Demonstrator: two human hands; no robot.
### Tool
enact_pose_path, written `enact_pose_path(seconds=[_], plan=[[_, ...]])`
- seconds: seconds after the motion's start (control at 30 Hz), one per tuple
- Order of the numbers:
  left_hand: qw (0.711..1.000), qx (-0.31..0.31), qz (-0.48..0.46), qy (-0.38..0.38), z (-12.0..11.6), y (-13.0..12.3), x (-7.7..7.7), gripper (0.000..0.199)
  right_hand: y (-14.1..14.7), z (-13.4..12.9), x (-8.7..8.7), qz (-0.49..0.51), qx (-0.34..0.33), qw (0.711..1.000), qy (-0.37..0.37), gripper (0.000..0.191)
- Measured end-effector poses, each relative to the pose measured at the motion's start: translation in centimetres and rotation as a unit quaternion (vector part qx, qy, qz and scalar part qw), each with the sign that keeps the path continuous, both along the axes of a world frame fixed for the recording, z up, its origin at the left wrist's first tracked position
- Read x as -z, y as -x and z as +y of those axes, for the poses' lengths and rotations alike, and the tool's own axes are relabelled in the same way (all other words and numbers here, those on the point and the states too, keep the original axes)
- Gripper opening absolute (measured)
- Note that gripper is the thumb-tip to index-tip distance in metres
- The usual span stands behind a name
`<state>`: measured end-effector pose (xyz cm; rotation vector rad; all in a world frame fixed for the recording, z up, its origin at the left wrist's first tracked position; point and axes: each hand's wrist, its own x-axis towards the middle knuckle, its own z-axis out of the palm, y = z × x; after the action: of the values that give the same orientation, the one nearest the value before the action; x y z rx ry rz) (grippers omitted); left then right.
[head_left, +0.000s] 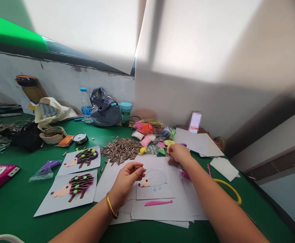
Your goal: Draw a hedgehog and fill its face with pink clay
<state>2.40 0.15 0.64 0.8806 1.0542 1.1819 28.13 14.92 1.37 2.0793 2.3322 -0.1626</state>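
Note:
My left hand (131, 175) hovers over the left edge of a hedgehog drawing (157, 179), its fingers pinched together. A small dark bit may show at the fingertips, too small to name. The drawn hedgehog has a blue outline and a peach face with a black nose and eye. My right hand (180, 153) reaches to the packets of coloured modelling clay (147, 130), fingers curled down by a bag with brown clay (172, 161). What those fingers grip is hidden. Below the drawing, a pink plastic clay knife (158, 203) lies on white paper (162, 214).
Left of the papers lie two hedgehog pictures (74, 190) with seed spines and green dots. A pile of striped sunflower seeds (122, 149) sits behind. A blue bag (105, 109), bottle (86, 104) and cup (126, 113) stand by the wall. A yellow loop (230, 189) lies right.

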Motion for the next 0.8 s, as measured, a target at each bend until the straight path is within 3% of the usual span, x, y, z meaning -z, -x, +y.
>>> enact_pose_path(seconds=[0.4, 0.8], plan=[[1.0, 0.007, 0.006, -0.004, 0.2, 0.1, 0.2, 0.039, -1.7, 0.2, -1.1, 0.046, -0.054, 0.995, 0.069, 0.019], [1.0, 0.008, 0.008, 0.001, 0.0, 0.1, 0.1, 0.042, -0.3, 0.2, -0.8, -0.004, -0.055, 0.996, 0.071, 0.013]])
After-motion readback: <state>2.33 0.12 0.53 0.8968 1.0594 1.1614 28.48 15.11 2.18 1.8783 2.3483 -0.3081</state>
